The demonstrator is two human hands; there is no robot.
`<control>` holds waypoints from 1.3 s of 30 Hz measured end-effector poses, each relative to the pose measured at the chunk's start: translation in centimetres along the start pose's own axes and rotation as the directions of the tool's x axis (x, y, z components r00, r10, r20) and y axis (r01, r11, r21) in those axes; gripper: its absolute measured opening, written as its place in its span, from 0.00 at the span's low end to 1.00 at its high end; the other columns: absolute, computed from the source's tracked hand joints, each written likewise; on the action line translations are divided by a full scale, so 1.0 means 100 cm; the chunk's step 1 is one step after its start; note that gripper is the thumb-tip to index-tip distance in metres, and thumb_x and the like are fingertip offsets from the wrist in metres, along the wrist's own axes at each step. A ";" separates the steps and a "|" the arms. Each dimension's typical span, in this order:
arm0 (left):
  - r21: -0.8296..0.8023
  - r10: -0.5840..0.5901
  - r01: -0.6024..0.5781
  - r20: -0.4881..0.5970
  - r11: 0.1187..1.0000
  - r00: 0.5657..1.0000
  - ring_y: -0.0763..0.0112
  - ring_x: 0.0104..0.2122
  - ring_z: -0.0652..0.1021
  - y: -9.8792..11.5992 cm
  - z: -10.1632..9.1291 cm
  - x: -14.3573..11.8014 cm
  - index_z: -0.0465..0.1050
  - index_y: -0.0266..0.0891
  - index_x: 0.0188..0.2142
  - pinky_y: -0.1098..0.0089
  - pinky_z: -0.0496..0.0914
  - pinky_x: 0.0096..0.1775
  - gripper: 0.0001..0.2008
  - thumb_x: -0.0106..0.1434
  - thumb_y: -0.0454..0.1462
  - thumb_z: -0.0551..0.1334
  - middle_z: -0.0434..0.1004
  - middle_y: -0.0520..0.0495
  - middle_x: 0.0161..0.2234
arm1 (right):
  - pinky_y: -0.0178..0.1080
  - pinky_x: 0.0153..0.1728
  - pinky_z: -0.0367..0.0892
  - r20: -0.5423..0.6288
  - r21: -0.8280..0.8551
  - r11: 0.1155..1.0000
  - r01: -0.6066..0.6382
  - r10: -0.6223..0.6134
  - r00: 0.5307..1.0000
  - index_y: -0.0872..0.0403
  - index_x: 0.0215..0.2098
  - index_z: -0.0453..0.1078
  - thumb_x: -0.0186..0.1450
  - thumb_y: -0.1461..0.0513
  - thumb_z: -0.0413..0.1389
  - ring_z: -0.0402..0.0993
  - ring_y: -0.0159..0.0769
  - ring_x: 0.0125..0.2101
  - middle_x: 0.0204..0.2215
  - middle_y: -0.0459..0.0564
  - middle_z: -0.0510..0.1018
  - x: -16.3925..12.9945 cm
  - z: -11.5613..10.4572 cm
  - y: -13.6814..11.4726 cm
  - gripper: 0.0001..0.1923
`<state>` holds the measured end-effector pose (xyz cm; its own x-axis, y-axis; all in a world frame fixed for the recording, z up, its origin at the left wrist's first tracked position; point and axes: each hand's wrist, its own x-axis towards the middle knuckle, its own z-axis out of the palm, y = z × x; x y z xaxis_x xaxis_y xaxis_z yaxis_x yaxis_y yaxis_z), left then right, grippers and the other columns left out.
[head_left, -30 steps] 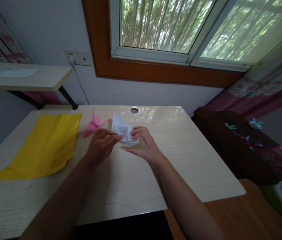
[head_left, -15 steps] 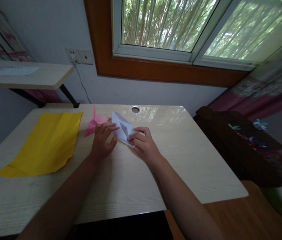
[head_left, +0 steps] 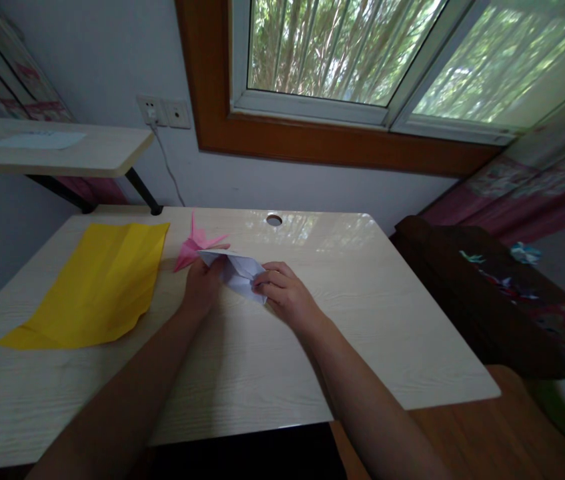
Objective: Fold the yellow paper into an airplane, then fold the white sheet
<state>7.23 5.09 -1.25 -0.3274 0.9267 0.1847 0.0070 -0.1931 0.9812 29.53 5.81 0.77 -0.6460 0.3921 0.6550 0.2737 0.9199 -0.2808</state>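
On desk [head_left: 312, 347], two hands [head_left: 247, 290], one white paper [head_left: 239, 270]

The single head-worn camera looks forward and down from close above the pale wood-grain desk [head_left: 352, 333], facing the wood-framed window [head_left: 342, 60] on the far wall, with both forearms entering from the bottom edge.

I see a white folded sheet of paper [head_left: 239, 270], plain and unprinted. Beside it lies a bright pink folded paper crane [head_left: 195, 245]. A flat yellow creased paper sheet [head_left: 97, 283] is solid in colour. The pale beige wooden desk top [head_left: 362, 320] carries a fine grain pattern. The window frame [head_left: 312, 143] is orange-brown wood; the curtain [head_left: 527, 187] is pink, patterned.
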 end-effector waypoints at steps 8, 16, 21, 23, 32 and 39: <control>0.025 0.011 -0.012 0.014 1.000 1.000 0.61 0.46 0.79 -0.004 -0.007 0.000 0.81 0.41 0.47 0.68 0.73 0.42 0.16 0.64 0.45 0.64 0.81 0.45 0.47 | 0.51 0.52 0.70 -0.047 0.028 0.992 -0.123 0.124 0.991 0.47 0.43 0.76 0.63 0.75 0.51 0.71 0.43 0.51 0.46 0.51 0.78 -0.007 0.002 0.012 0.21; -0.031 0.142 -0.139 0.102 0.990 0.985 0.58 0.47 0.80 0.009 -0.002 -0.006 0.78 0.41 0.49 0.63 0.74 0.48 0.17 0.62 0.45 0.67 0.82 0.43 0.48 | 0.45 0.48 0.72 -0.138 0.117 0.932 -0.344 0.359 0.923 0.50 0.48 0.72 0.68 0.70 0.51 0.73 0.39 0.45 0.43 0.52 0.76 -0.006 0.000 0.004 0.15; 0.005 0.221 -0.225 0.161 0.974 0.962 0.59 0.48 0.80 0.023 0.003 -0.014 0.78 0.41 0.46 0.61 0.73 0.52 0.12 0.64 0.41 0.65 0.83 0.44 0.47 | 0.44 0.43 0.74 -0.209 0.137 0.906 -0.400 0.421 0.882 0.50 0.49 0.68 0.66 0.63 0.60 0.71 0.40 0.43 0.42 0.52 0.72 -0.007 0.006 0.004 0.13; 0.026 0.239 -0.248 0.197 0.968 0.951 0.59 0.48 0.81 0.026 0.004 -0.018 0.78 0.41 0.46 0.61 0.74 0.51 0.12 0.64 0.40 0.65 0.83 0.44 0.47 | 0.44 0.44 0.74 -0.186 0.149 0.908 -0.391 0.414 0.891 0.50 0.50 0.68 0.67 0.65 0.58 0.71 0.40 0.44 0.44 0.53 0.72 -0.007 0.006 0.003 0.13; -0.004 0.359 -0.371 0.263 0.929 0.896 0.62 0.51 0.77 0.020 0.006 -0.018 0.74 0.44 0.48 0.64 0.76 0.47 0.17 0.61 0.40 0.71 0.75 0.43 0.49 | 0.42 0.47 0.71 -0.136 0.120 0.889 -0.442 0.456 0.879 0.51 0.48 0.73 0.72 0.63 0.52 0.75 0.40 0.44 0.42 0.53 0.79 -0.006 0.002 0.004 0.10; -0.088 0.333 -0.323 0.354 0.942 0.874 0.62 0.54 0.73 0.015 0.001 -0.015 0.72 0.46 0.49 0.63 0.76 0.49 0.18 0.61 0.38 0.72 0.70 0.43 0.52 | 0.43 0.49 0.72 -0.078 0.296 0.770 -0.565 0.609 0.789 0.50 0.51 0.74 0.69 0.61 0.55 0.78 0.41 0.45 0.47 0.50 0.82 -0.012 0.008 0.016 0.13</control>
<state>7.84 3.46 -0.06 0.0510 0.8596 0.5083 0.0292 -0.5101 0.8596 30.16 6.76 -1.07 -0.2881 0.8698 0.4006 0.3644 0.4864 -0.7941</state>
